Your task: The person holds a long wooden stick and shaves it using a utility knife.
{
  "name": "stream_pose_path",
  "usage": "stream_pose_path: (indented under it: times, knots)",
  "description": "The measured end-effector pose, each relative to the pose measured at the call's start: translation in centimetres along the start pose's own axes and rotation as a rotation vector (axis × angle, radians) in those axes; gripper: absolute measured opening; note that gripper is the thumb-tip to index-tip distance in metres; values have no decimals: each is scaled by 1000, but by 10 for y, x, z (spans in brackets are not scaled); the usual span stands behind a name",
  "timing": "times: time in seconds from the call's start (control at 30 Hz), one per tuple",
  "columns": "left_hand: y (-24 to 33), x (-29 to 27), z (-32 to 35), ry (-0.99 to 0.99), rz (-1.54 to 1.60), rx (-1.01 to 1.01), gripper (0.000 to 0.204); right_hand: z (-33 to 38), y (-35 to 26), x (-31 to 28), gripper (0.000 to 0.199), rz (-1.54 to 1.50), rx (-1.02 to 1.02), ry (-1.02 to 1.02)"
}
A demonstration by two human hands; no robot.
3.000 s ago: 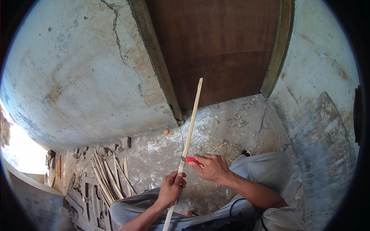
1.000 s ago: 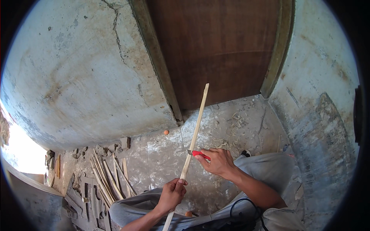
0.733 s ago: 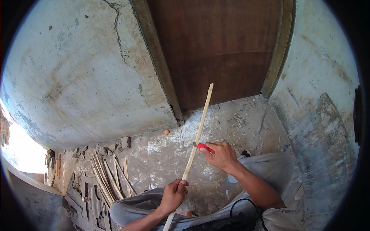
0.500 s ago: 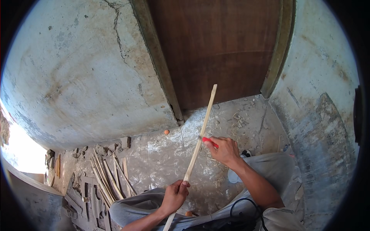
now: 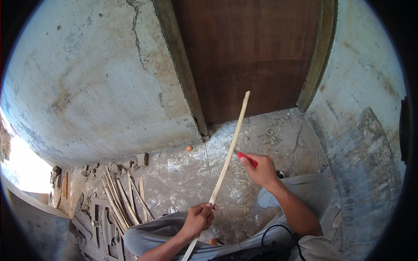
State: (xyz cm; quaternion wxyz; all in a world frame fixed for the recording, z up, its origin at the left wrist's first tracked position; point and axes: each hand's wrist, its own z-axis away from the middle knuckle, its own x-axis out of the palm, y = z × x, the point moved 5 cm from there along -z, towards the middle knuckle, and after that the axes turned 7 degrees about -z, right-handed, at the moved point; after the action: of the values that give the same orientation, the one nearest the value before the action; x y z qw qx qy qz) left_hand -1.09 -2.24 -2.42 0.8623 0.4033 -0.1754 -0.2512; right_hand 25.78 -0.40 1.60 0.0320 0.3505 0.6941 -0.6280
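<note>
A long pale strip of wood or split bamboo (image 5: 230, 155) slants up and away from my lap, its far end in front of the brown door. My left hand (image 5: 199, 219) is closed round its lower part, thumb on top. In my right hand (image 5: 262, 170) is a small tool with a red handle (image 5: 248, 158), probably a knife; its blade is short and hard to make out. The tool's tip sits just right of the strip's middle, and whether it touches the strip I cannot tell.
Several similar strips (image 5: 124, 200) lie in a bundle left of my knee, beside a grey slotted board (image 5: 104, 222). Thin shavings (image 5: 244, 174) litter the tiled floor. A small orange ball (image 5: 189, 148) and stone chunks (image 5: 143, 159) lie along the cracked wall. Ahead stands the door (image 5: 248, 56).
My right hand with the red-handled tool has moved slightly right, away from the strip. The strip's far end has shifted a little right and up; my left hand keeps its grip.
</note>
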Motion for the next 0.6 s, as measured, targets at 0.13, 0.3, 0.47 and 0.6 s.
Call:
stream_pose_path:
  times: [0.13,0.3,0.47,0.6]
  knots:
    - [-7,-2,-9,5,119,-35,30,29,-17,31,33,-32,-122,-237]
    - [-7,-2,-9,13,107,-10,30,48,-30,45,35,48,-165,-404]
    - [-6,-1,-9,21,103,-32,30,52,-28,46,36,87,-183,-438]
    - [-8,-1,-8,45,30,16,29,52,-28,47,36,172,-206,-434]
